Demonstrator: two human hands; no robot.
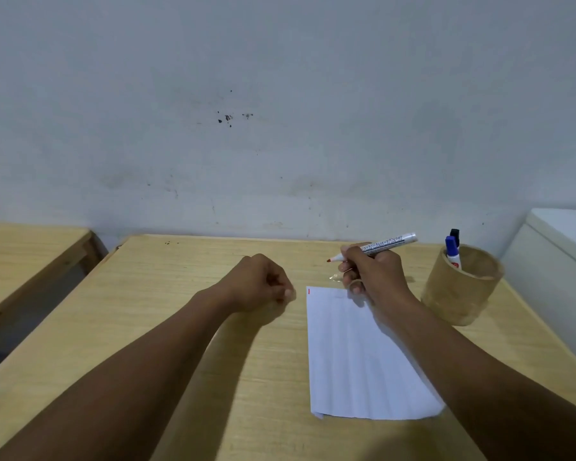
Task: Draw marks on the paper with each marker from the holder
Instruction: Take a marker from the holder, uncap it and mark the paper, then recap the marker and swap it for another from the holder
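Red-tipped marker (376, 247) gripped in right hand (373, 274) above paper (363, 357); left hand (260, 284) fisted on table (180, 294).

Paper (363, 357): white sheet, faintly creased lengthwise, flat on the desk (180, 327), one short red mark (309, 291) at its far left corner. Red marker (376, 247): uncapped, white barrel with black lettering, tip pointing left, raised above the desk beyond the paper's far edge, gripped in the right hand (373, 274). Holder (459, 287): tan cylinder, upright, right of the paper, containing a blue-capped marker (452, 251) and a black-capped marker (455, 235), both standing.
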